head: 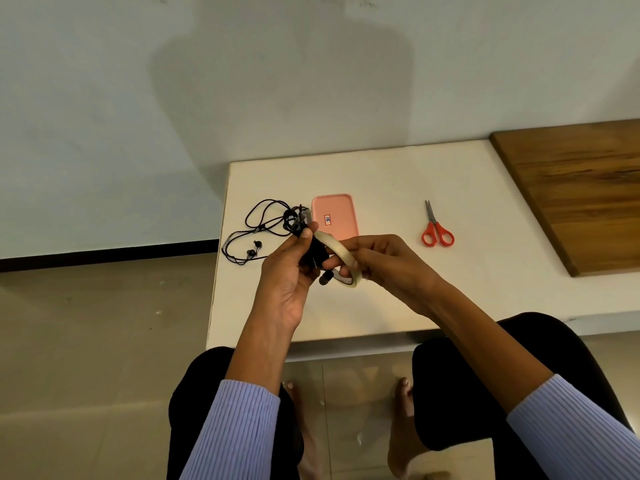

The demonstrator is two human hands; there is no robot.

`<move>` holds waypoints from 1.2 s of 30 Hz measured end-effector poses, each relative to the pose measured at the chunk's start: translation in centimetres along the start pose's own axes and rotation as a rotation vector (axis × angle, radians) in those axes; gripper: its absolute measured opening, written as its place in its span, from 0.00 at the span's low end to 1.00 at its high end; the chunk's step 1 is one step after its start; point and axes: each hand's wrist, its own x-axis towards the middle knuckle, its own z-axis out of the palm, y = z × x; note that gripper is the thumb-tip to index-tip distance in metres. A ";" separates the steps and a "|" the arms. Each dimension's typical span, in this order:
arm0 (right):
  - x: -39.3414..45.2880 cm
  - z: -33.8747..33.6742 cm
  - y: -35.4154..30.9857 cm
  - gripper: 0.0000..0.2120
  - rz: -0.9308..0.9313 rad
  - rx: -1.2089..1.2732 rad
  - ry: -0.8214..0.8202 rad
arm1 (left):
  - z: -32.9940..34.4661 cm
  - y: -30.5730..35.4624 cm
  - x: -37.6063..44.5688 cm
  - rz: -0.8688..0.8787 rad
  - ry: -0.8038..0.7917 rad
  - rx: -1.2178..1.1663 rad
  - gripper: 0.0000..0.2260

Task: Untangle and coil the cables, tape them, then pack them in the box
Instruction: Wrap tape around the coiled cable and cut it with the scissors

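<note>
One white table (398,299) carries everything, with a wooden board (581,192) at its right end. On it, well apart, lie a closed pink box (334,216) and red-handled scissors (437,226); just left of the box sprawl black earphones (258,230), uncoiled. Above the table's near half, the left hand (289,271) is curled round a coiled black cable bundle (315,254), while the right hand (377,261) pinches a roll of clear tape (341,259) held against it. Taping looks to be the step in hand. Next, a free tape end probably has to be drawn round the coil, then cut; whether an end is already lifted cannot be told.
</note>
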 end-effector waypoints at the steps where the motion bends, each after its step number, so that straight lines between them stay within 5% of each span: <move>1: -0.1 -0.1 0.0 0.16 0.005 0.007 -0.016 | -0.1 0.1 0.0 -0.010 0.006 -0.001 0.07; 13: -0.3 0.1 -0.4 0.17 0.055 0.035 -0.042 | -1.0 0.4 0.4 -0.060 0.060 -0.032 0.07; 17: -0.3 -0.4 -0.6 0.18 0.042 0.056 0.060 | -1.5 0.5 0.7 -0.033 0.111 -0.049 0.07; 25: -1.3 -1.0 -0.1 0.19 -0.323 -0.564 0.004 | -1.7 0.6 0.7 -0.090 0.170 -0.019 0.07; 36: -0.8 -0.6 0.4 0.04 -0.614 -0.825 0.214 | -1.5 0.7 0.6 -0.260 0.151 -0.038 0.08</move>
